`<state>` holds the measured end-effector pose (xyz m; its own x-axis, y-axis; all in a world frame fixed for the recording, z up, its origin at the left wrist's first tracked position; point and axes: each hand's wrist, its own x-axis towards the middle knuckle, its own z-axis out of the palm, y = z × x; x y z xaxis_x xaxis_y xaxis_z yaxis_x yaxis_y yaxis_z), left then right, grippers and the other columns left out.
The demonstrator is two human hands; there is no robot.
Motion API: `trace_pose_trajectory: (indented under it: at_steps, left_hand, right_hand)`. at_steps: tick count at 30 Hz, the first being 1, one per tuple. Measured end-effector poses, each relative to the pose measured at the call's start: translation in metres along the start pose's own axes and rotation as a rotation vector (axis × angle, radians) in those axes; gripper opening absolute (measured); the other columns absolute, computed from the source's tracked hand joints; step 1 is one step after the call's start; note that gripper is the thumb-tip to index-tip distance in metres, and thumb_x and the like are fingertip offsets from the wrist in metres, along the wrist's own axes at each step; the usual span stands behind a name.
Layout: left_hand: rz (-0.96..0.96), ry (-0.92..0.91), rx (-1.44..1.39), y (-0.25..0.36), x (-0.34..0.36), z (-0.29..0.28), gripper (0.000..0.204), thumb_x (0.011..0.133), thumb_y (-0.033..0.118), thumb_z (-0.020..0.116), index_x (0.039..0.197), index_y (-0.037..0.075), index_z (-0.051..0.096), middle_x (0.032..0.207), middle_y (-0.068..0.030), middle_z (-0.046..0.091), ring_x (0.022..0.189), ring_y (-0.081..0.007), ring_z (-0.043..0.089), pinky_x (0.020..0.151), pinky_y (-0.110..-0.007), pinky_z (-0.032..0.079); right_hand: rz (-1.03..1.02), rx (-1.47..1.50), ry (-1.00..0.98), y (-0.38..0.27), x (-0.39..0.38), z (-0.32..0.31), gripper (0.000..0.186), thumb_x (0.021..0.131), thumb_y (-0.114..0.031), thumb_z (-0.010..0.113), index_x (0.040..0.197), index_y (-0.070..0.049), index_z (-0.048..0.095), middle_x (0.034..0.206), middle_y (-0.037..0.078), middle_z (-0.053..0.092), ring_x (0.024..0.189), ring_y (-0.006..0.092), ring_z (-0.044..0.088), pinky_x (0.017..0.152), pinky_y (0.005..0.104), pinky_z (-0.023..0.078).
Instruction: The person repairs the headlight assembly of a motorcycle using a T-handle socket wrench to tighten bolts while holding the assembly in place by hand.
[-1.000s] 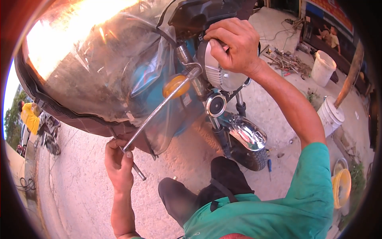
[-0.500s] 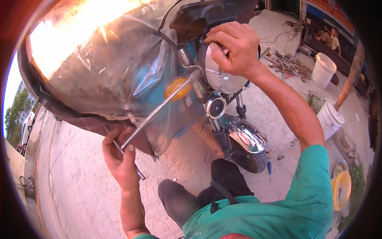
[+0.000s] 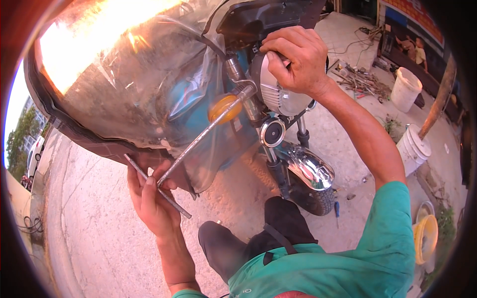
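Wrench point(image 3: 198, 137) is slanting from eight o'clock up to twelve, the left hand point(image 3: 154, 208) is pinching its cross handle, the right hand point(image 3: 300, 62) is gripping the headlight point(image 3: 273, 94) at one o'clock, and a turning step seems to be going on, calling for steady holding.

Dressed in green shirt point(image 3: 323, 270) and dark trousers point(image 3: 223, 246).
Cut short at the sleeves point(image 3: 387, 211), leaving both forearms point(image 3: 365, 126) bare; marked with small pale print point(image 3: 243, 291) on the shirt front; crossed near the waist by narrow black strap point(image 3: 279, 237).
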<state>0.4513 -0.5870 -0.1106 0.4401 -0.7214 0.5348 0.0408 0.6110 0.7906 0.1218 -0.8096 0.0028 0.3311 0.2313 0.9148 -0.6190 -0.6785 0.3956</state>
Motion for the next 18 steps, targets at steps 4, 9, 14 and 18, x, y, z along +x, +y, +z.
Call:
trace_pose_trajectory:
  at_steps: [4, 9, 14, 18]
  left_hand:
    - [-0.135, -0.057, -0.277, -0.002, 0.008, 0.0, 0.051, 0.108, 0.012, 0.049, 0.157, 0.0, 0.043, 0.151, -0.0237, 0.055, 0.121, -0.0298, 0.068, 0.081, -0.037, 0.059]
    - [-0.142, -0.203, -0.584, -0.015, 0.015, 0.0, 0.029, 0.111, 0.026, 0.058, 0.129, 0.004, 0.06, 0.111, -0.0098, 0.062, 0.099, -0.0227, 0.063, 0.078, -0.035, 0.057]
    - [-0.092, -0.138, -0.349, -0.022, 0.02, -0.006, 0.022, 0.111, 0.02, 0.059, 0.126, 0.004, 0.058, 0.098, -0.0071, 0.056, 0.094, -0.0203, 0.061, 0.064, -0.03, 0.053]
    - [0.104, -0.207, -0.152, -0.03, 0.023, -0.011, 0.023, 0.111, 0.021, 0.059, 0.126, 0.003, 0.057, 0.097, -0.0076, 0.057, 0.094, -0.0215, 0.063, 0.063, -0.03, 0.053]
  right_hand:
    - [0.011, 0.011, -0.019, -0.002, 0.002, -0.003, 0.011, 0.078, -0.014, 0.069, 0.084, -0.014, 0.078, 0.094, -0.001, 0.077, 0.087, 0.0177, 0.072, 0.072, 0.0345, 0.049]
    - [0.012, 0.032, -0.011, -0.002, 0.001, -0.002, 0.012, 0.078, -0.013, 0.069, 0.086, -0.013, 0.078, 0.097, 0.0, 0.078, 0.087, 0.0188, 0.072, 0.072, 0.0331, 0.049]
    - [0.008, 0.028, -0.011, -0.001, -0.002, -0.002, 0.012, 0.078, -0.012, 0.069, 0.086, -0.013, 0.078, 0.096, 0.0, 0.078, 0.087, 0.0184, 0.072, 0.072, 0.0331, 0.049]
    - [0.008, 0.015, -0.02, -0.002, -0.001, -0.003, 0.012, 0.078, -0.012, 0.069, 0.086, -0.013, 0.078, 0.096, 0.001, 0.078, 0.086, 0.0185, 0.072, 0.072, 0.0334, 0.049]
